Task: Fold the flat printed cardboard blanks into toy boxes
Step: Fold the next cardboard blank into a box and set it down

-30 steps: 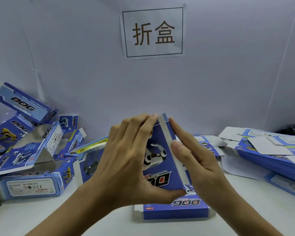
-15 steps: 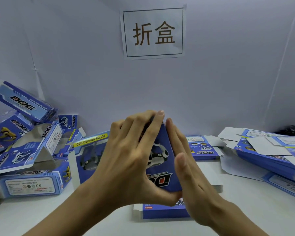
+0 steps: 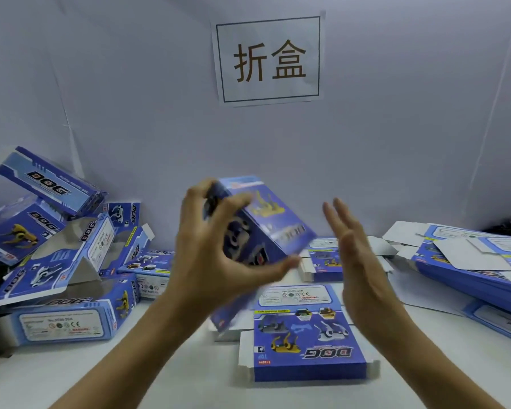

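My left hand (image 3: 216, 249) grips a blue printed toy box (image 3: 266, 228) above the table, fingers curled over its upper left corner and thumb under its lower edge. The box is tilted and motion-blurred. My right hand (image 3: 357, 258) is just right of the box, fingers straight, palm facing it, apart from the cardboard. A flat blue blank (image 3: 307, 335) printed "DOG" lies on the white table (image 3: 130, 376) below the hands.
Several folded blue boxes (image 3: 56, 261) are heaped at the left against the wall. A stack of flat blanks (image 3: 469, 261) lies at the right, more flat blanks (image 3: 325, 255) behind the hands. A paper sign (image 3: 267, 59) hangs on the wall.
My right hand has let go of the box and moved off to the right, fingers straight. My left hand has swung the box up and tilted it; the flat blank below is now uncovered.
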